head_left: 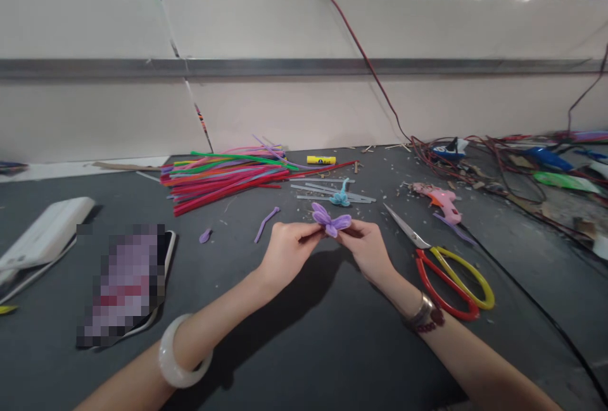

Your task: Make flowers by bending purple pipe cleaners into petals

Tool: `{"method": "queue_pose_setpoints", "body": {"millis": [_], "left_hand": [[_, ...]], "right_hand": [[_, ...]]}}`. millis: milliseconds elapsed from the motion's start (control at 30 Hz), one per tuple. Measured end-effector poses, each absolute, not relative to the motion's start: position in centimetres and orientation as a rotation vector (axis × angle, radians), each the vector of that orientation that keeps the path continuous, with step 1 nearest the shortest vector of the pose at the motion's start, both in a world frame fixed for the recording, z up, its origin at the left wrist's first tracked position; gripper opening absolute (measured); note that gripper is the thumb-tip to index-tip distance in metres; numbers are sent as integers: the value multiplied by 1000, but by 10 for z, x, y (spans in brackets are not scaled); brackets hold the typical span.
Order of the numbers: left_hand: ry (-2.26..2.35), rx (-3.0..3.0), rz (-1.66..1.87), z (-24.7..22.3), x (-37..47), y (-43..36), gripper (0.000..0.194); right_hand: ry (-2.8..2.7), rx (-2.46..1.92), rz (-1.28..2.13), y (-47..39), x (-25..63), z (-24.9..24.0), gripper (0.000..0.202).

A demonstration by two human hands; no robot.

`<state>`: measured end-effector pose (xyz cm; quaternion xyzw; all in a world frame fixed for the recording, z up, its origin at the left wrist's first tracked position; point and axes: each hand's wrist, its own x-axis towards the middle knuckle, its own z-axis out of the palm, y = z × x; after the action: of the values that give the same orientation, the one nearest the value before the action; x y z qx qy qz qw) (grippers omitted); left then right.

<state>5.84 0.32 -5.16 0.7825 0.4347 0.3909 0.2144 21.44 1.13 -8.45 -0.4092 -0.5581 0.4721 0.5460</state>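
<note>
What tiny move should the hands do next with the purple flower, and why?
Perhaps the left hand should reach for the loose purple petal while the right hand holds the purple flower: that petal lies on the left hand's side and looks the same colour.

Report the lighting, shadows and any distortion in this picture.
Head view: bright glare from the strip lights at upper right; a soft dark shadow on the table below the hands; the phone's screen is pixelated.
</note>
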Motion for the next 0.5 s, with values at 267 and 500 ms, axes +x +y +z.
{"method": "queue_pose_setpoints", "body": {"millis": [267,500], "left_hand": [[1225,2048,1176,-56,65,-3,13],[1145,2112,1201,-60,64,-1,14]], "right_hand": [[-1465,-950,800,7,215,-79,9],[-1448,-890,855,6,216,-78,7]]}}
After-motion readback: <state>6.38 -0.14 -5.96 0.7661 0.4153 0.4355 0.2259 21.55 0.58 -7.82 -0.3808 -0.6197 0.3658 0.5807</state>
